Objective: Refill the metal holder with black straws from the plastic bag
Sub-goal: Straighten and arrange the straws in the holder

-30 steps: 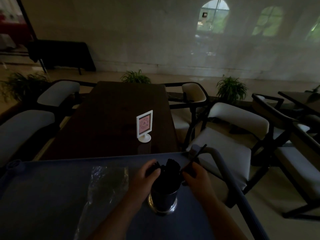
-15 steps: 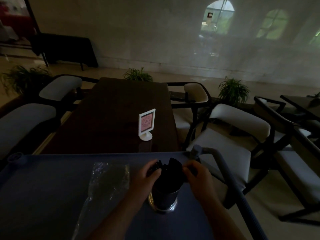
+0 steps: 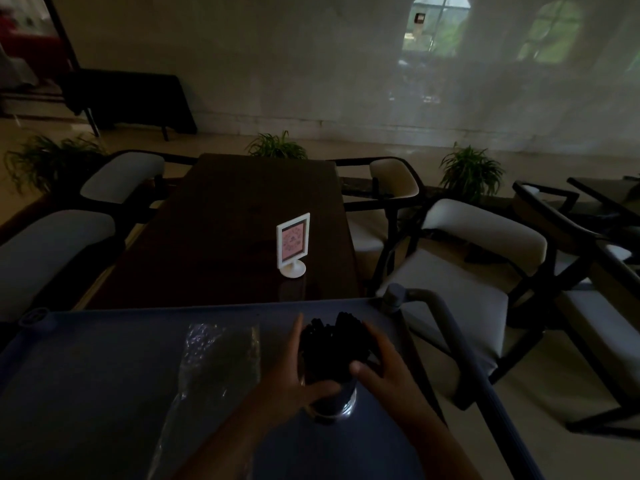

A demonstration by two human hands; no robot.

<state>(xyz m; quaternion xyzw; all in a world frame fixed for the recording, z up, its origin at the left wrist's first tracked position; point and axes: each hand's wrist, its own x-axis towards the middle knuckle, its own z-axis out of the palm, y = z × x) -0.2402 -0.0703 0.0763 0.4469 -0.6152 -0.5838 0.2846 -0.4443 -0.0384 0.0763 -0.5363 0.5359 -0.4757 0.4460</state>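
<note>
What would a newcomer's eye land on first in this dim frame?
Probably the white sign stand, bright on the dark table. Next, low in the frame, the left hand and right hand cupped around the black straws bunched in the metal holder, with the plastic bag lying to their left.

Left hand (image 3: 294, 372) and right hand (image 3: 388, 368) cup black straws (image 3: 330, 348) in metal holder (image 3: 334, 403).

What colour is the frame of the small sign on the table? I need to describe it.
White frame and base, around a pink card; clear in the head view.
</note>
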